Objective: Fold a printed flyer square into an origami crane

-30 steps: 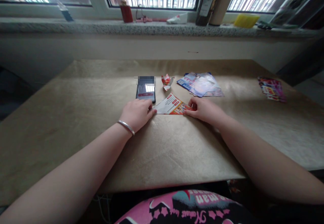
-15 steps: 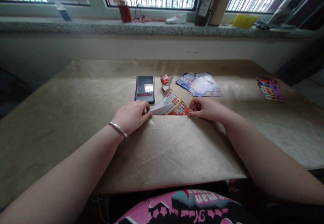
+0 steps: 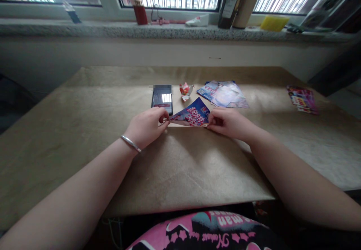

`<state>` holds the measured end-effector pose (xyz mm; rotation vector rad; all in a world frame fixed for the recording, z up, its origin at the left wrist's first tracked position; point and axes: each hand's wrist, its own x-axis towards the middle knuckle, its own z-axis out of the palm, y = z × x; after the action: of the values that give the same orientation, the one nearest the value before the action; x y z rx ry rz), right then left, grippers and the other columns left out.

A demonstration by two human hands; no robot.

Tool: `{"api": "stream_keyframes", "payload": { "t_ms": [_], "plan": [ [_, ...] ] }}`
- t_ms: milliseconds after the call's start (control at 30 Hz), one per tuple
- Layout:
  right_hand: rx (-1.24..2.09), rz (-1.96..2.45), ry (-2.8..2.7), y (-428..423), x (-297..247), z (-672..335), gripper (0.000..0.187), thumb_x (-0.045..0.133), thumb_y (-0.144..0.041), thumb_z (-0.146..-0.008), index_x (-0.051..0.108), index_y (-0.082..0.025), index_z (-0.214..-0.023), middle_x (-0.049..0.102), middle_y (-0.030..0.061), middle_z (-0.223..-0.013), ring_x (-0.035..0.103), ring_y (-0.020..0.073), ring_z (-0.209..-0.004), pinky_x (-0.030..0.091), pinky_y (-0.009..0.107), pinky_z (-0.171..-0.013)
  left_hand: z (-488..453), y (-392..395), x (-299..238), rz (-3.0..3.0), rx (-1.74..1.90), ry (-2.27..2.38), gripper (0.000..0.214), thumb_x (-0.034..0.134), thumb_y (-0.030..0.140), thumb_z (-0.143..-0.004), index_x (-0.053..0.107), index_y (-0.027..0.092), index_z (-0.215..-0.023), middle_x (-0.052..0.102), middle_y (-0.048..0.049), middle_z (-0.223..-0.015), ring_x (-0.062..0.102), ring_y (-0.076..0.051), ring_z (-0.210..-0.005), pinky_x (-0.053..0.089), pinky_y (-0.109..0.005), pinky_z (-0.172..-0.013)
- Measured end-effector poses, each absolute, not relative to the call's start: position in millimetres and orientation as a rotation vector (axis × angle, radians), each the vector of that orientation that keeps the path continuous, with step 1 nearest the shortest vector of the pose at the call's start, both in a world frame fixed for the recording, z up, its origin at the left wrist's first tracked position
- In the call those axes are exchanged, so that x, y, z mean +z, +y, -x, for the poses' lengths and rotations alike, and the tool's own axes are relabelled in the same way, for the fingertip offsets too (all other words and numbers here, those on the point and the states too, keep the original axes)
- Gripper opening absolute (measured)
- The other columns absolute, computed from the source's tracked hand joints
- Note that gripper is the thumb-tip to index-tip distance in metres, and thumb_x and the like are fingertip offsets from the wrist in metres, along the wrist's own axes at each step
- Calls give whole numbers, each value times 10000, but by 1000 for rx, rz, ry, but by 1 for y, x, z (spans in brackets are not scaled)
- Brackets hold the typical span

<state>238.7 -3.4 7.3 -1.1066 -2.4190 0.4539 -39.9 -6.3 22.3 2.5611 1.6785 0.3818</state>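
A folded printed paper triangle [image 3: 191, 116] is held just above the brown table [image 3: 84, 129], its blue and pink side facing me. My left hand [image 3: 146, 127], with a silver bangle on the wrist, pinches the paper's left corner. My right hand [image 3: 227, 122] pinches its right corner. Just behind the paper lie a black phone [image 3: 163, 98] with a lit screen and a small folded red-and-white paper figure [image 3: 186, 90].
Glossy leaflets [image 3: 224, 93] lie to the right of the paper figure, and another leaflet [image 3: 302, 98] lies at the far right. A stone window sill [image 3: 113, 29] behind the table carries a red cup [image 3: 140, 13], a dark jar [image 3: 229, 3] and a yellow object [image 3: 274, 22].
The paper lay flat showing its white, red and orange side. Both hands lifted its edge and turned it over, so the blue and pink side now faces me.
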Motion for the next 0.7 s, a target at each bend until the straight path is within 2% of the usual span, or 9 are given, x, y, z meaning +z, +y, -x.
{"api": "stream_keyframes", "payload": {
  "t_ms": [167,300,433,567,700],
  "plan": [
    [454,1068,-2531,-5,10,-236,51,608,-212,-760,568,-182,-750,550,5,-741,477,105,-633,355,214,-567,37,-10,22,-2650,392,1572,171,529,328,-833,647,225,-901,638,1,-798,542,-122,-635,362,-230,-547],
    [512,1036,-2555,-5,11,-235,43,610,-171,-750,603,-182,-791,601,20,-794,532,122,-707,401,229,-633,34,-11,20,-2821,485,1284,159,542,288,-845,665,200,-895,625,-39,-912,565,-153,-791,441,-258,-692],
    [538,977,-2589,-5,11,-236,98,624,-160,-741,634,-180,-836,630,39,-858,574,137,-778,436,245,-692,34,-10,16,-2939,514,1047,128,576,272,-840,671,200,-885,618,-44,-932,552,-175,-858,458,-299,-783],
    [521,916,-2636,-6,13,-236,185,677,-266,-734,667,-194,-904,646,57,-906,592,161,-825,461,280,-746,34,-8,11,-2924,422,1007,135,553,249,-859,655,178,-805,616,-42,-936,566,-158,-854,473,-270,-767],
    [521,868,-2669,-8,14,-234,192,674,-290,-751,689,-210,-926,659,62,-960,595,173,-891,464,301,-807,34,-8,13,-2942,322,1074,182,499,264,-892,654,186,-839,624,-44,-953,576,-166,-853,482,-279,-747]
  ]
}}
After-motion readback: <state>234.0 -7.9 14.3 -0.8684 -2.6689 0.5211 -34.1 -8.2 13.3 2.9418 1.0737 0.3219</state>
